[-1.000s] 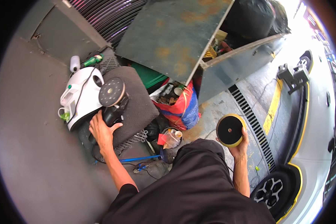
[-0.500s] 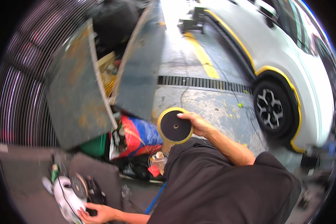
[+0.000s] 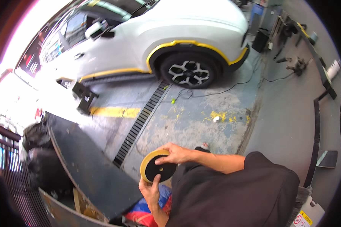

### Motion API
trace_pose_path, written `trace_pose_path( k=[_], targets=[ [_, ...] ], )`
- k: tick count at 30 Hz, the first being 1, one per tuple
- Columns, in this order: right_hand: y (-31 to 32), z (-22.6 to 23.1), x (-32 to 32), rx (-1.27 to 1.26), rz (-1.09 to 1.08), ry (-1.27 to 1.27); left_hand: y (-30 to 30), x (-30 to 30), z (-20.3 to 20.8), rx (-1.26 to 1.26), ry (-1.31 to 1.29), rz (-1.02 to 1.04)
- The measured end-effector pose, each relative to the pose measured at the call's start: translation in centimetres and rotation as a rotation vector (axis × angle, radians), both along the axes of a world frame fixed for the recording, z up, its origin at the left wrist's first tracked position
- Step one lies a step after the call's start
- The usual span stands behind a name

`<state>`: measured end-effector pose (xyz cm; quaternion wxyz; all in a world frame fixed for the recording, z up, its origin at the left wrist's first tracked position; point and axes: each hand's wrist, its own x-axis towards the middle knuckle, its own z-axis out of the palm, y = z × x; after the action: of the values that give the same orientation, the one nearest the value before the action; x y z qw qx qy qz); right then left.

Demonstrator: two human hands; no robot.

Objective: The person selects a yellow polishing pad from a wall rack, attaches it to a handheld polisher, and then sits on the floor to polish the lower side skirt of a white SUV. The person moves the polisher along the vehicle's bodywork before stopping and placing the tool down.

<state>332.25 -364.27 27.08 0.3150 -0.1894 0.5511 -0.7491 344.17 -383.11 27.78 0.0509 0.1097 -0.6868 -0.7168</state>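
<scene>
Left hand point(image 3: 150, 193) now partly behind disc point(image 3: 152, 169)

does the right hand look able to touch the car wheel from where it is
Probably not: the wheel looks well out of reach across the floor, and the right hand is holding the round pad, though nothing tall stands between.

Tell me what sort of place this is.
Probably a car workshop, perhaps for bodywork: a white car with yellow edging, possibly masking tape, stands by a floor drain, and the left hand and right hand hold a round pad.
</scene>
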Motion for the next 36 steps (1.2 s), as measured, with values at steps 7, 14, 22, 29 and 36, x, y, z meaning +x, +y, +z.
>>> trace_pose_path(
  k=[7,14,22,29,36],
  targets=[
    [15.5,0.4,-4.8,0.041,-0.181,0.050,10.7,-11.1,1.2,-0.414,0.052,-0.335],
    [29.0,1.5,-8.5,0.139,-0.507,0.133,24.6,-20.4,0.7,-0.088,-0.009,-0.538],
    [41.0,-1.7,-9.7,0.341,-0.927,0.168,37.9,-31.6,-0.2,-0.366,0.264,-0.878],
    [52.8,-3.7,-16.8,0.580,-1.106,0.146,50.3,-43.2,-1.4,-0.237,0.293,-1.045],
    [67.3,1.8,-26.9,0.543,-0.967,0.215,64.5,-58.2,0.7,0.055,0.063,-1.527]
  ],
)
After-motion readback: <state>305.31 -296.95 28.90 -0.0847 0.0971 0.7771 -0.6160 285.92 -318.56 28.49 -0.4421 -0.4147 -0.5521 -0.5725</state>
